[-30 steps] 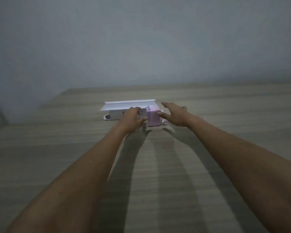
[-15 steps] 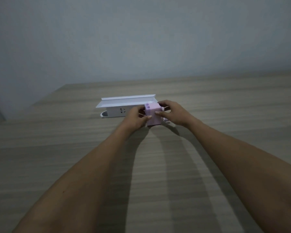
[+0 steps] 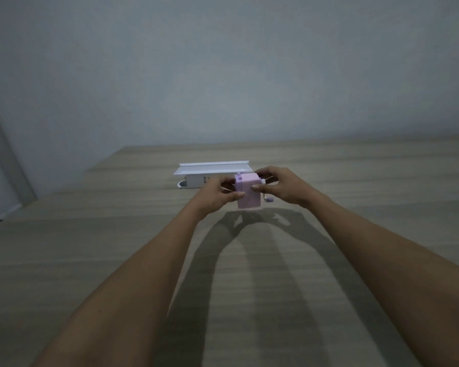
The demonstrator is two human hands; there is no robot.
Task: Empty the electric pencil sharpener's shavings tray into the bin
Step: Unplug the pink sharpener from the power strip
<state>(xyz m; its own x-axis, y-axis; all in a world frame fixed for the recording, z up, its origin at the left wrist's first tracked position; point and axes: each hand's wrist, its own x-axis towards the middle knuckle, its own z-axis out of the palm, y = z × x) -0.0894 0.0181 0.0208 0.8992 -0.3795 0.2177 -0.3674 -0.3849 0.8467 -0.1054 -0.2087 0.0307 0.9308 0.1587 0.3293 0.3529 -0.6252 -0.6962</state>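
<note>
Head view: both hands, left hand [image 3: 214,194] and right hand [image 3: 284,187], grip the pink sharpener [image 3: 248,192].

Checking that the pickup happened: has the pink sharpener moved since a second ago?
Yes. The pink sharpener, held between the left hand and right hand, has come toward the camera, away from the white power strip it stood beside.

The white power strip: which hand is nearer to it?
Left. The left hand sits just in front of the power strip, overlapping its right end, while the right hand is past the pink sharpener, farther right.
</note>
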